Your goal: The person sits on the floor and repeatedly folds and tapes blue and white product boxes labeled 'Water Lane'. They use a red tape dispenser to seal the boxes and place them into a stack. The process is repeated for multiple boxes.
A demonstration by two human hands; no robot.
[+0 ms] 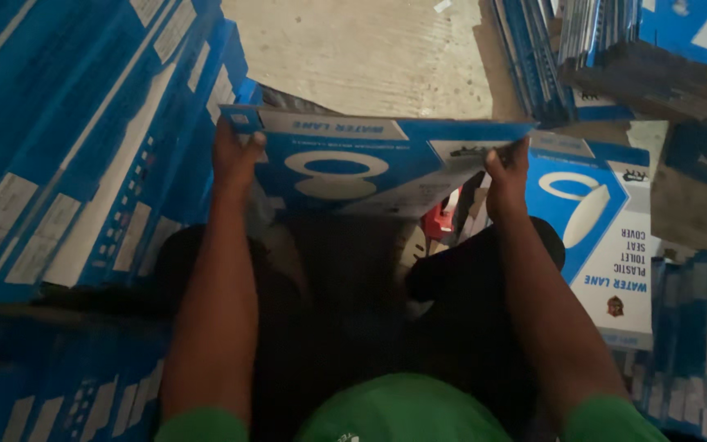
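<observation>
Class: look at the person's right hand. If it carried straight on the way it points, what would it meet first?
The right hand already grips the blue carton; beyond it, probably bare floor, though depth is unclear.

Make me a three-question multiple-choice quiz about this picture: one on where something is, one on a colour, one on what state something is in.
1. Where do the two hands grip the flat carton?
A. at its left and right ends
B. both in the middle
C. underneath it

2. What is the carton's main colour?
A. red
B. blue
C. yellow

3. What state is the held carton in?
A. flattened
B. assembled and taped shut
C. torn in half

Answers:
1 A: the left hand and right hand hold opposite ends of the carton.
2 B: its face is blue with white panels.
3 A: it is a flat sheet, like the stack of cartons beside it.
</observation>
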